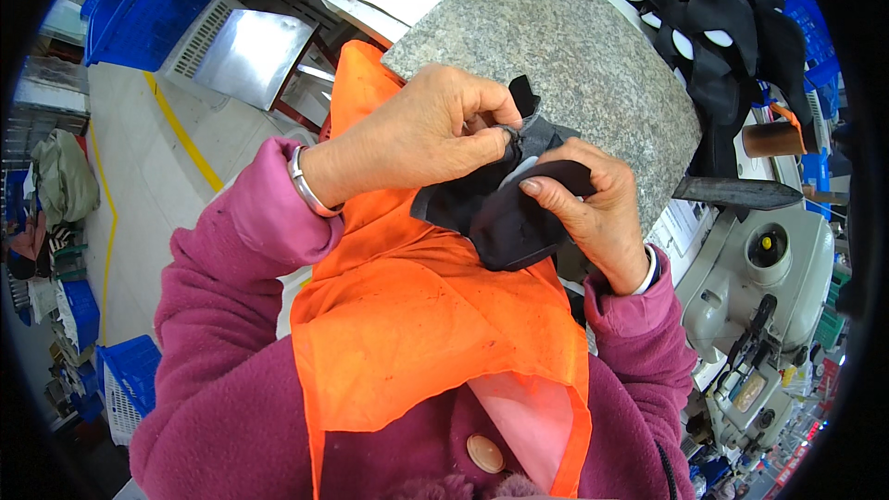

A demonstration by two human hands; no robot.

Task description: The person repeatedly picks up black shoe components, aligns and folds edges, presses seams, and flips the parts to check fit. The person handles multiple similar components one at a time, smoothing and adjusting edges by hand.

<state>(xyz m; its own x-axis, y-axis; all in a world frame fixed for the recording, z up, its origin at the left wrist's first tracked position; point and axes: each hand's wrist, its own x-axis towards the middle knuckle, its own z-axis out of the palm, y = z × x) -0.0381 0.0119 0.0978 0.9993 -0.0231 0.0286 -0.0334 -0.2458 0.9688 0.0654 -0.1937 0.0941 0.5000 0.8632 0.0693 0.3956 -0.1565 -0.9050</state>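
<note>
A black fabric shoe upper [519, 227] with a grey inner side is held over my lap, in front of the stone slab. My left hand [444, 125] is closed in a pinch at the upper's far edge, thumb and forefinger together on the dark material. Whether a small tool sits in that pinch is hidden. From the right, my right hand [593, 199] grips the upper, with its thumb on the near face and its fingers folded behind the edge. An orange apron [435, 324] covers my lap beneath both hands.
A speckled grey stone slab [556, 37] lies on the table ahead. Similar black pieces [713, 23] are heaped at the far right, above a dark pointed blade [741, 193]. A sewing machine [769, 268] stands at the right. Blue crates [153, 9] and a metal-topped stool [255, 56] are at the left.
</note>
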